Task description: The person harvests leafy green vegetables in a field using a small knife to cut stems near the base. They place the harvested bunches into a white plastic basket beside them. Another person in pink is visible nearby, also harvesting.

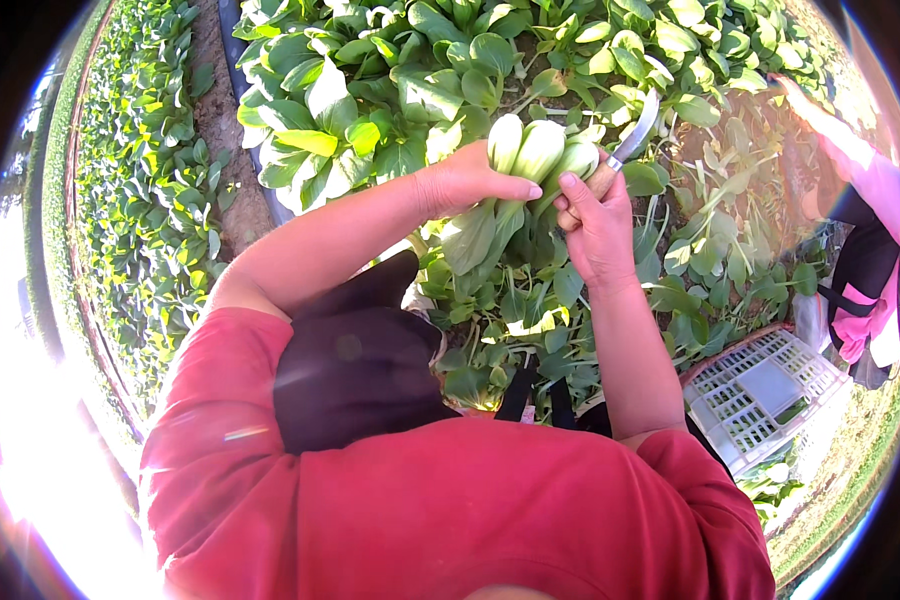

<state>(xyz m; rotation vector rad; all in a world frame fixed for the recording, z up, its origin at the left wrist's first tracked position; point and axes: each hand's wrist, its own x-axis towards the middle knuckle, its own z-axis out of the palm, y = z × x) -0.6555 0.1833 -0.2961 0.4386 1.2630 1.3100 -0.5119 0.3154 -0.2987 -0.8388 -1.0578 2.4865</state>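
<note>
My left hand is closed around a bunch of bok choy. The pale, bulging stem bases point up and away from me, and the green leaves hang below. In my right hand is a small sickle with a wooden handle and a short curved blade pointing up to the right. My right thumb rests close against the side of the bok choy, but whether it presses on it I cannot tell. Both hands are held above growing leafy plants.
At the lower right lies a white slatted plastic crate. Cut leaves and bare soil spread to the right. Another person in pink and black is at the far right. A soil furrow separates the left plant bed.
</note>
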